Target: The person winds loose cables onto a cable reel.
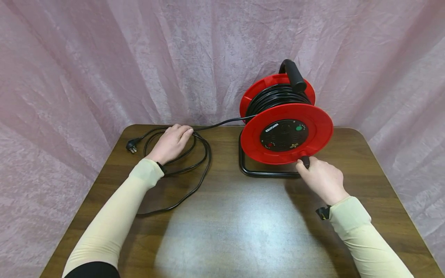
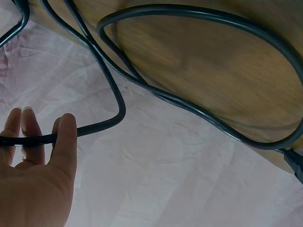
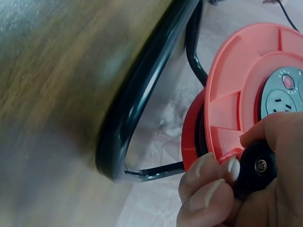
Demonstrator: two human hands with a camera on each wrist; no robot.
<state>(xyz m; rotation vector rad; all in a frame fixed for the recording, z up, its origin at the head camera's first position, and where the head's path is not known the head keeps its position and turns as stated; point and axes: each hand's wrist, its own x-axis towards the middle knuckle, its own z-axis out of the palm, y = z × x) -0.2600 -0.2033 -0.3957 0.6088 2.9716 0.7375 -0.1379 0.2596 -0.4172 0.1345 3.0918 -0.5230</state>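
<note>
A red cable reel [image 1: 286, 133] with black cable wound between its flanges stands on a black tube frame [image 1: 267, 174] at the back of the table. My right hand [image 1: 323, 179] grips the small black crank knob [image 3: 258, 165] at the lower rim of the front flange, thumb and fingers round it. Over the loose coils at the back left, my left hand [image 1: 171, 142] holds the black cable [image 2: 99, 126] between thumb and fingers. From there the cable runs across to the reel. A black plug [image 1: 132, 145] lies left of that hand.
Loose loops of cable [image 1: 208, 154] spread over the left side of the wooden table [image 1: 226, 231]. A black carrying handle [image 1: 293, 75] tops the reel. Behind the table hangs a pink curtain [image 1: 194, 58].
</note>
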